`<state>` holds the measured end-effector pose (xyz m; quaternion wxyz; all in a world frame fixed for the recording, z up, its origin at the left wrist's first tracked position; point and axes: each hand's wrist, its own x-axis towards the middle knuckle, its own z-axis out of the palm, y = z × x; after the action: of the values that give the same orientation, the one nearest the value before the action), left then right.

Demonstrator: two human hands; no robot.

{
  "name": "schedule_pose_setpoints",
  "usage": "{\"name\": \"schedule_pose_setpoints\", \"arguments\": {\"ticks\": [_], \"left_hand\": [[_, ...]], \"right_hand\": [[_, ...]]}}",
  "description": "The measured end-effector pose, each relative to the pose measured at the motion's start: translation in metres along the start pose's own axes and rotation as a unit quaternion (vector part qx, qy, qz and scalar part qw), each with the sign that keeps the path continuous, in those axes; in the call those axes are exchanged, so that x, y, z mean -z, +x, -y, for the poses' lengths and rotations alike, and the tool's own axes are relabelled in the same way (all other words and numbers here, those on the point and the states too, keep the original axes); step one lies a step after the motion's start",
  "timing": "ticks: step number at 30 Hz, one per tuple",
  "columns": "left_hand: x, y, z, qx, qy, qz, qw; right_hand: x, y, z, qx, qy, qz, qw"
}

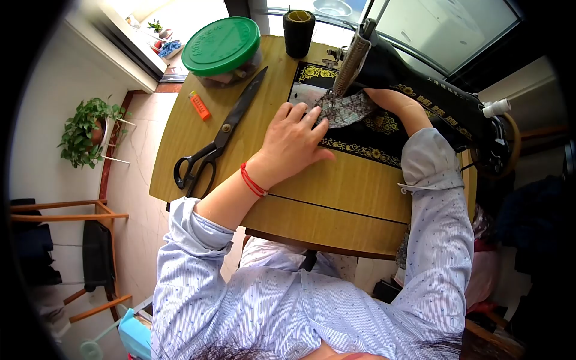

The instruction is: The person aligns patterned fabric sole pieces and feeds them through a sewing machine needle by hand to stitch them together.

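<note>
A piece of grey patterned fabric (pixel 347 110) lies on the bed of a black sewing machine (pixel 414 84), below its needle area. My left hand (pixel 294 141) rests palm down beside it, fingers spread, with the fingertips at the fabric's left edge. My right hand (pixel 393 105) reaches in from the right under the machine's arm, at the fabric's right end. Its fingers are hidden behind the machine.
Black scissors (pixel 225 128) and an orange lighter (pixel 199 105) lie on the wooden table (pixel 336 180), left of my left hand. Behind them stands a green-lidded tub (pixel 222 45). A dark thread cone (pixel 299 34) stands near the machine's head.
</note>
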<state>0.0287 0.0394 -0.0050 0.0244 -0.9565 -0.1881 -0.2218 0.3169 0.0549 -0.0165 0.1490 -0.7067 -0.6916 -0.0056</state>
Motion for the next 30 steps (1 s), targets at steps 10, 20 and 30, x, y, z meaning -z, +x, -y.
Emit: {"name": "schedule_pose_setpoints", "arguments": {"ticks": [10,20,30], "left_hand": [[0.003,0.004,-0.001,-0.037,0.007,-0.034,0.999],[0.006,0.002,0.001,-0.003,0.001,0.016,1.000],[0.000,0.003,0.009,0.036,0.070,-0.003,0.997]], "right_hand": [[0.004,-0.001,-0.018,0.098,-0.130,0.301,0.940],[0.055,-0.027,0.032,-0.136,0.078,0.263,0.952],[0.050,-0.050,0.037,-0.159,0.130,0.250,0.946]]}}
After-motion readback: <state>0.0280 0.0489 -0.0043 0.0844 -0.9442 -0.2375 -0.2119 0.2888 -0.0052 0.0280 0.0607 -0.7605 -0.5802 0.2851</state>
